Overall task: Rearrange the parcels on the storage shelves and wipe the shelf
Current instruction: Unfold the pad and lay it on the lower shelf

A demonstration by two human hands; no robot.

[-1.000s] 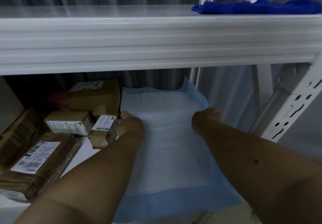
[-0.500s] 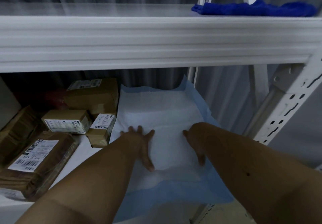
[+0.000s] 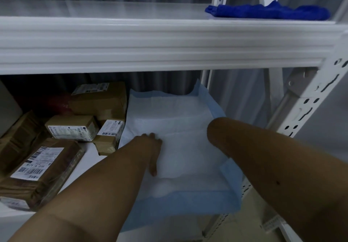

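Pressing flat on the white middle of a blue-bordered pad, the left hand lies with fingers spread, grip released and nothing held. The pad covers the right part of the lower shelf, its far edge curling up against the back and its near right corner hanging past the shelf's front edge. The right hand is turned down onto the pad near its right border; only the wrist and the back of the hand show, so I cannot tell whether its grip is released or clenched. Brown parcels with white barcode labels crowd the left part of the lower shelf, the nearest small one just beside the pad's left edge. On the upper shelf, near its right end, lies a crumpled dark blue cloth.
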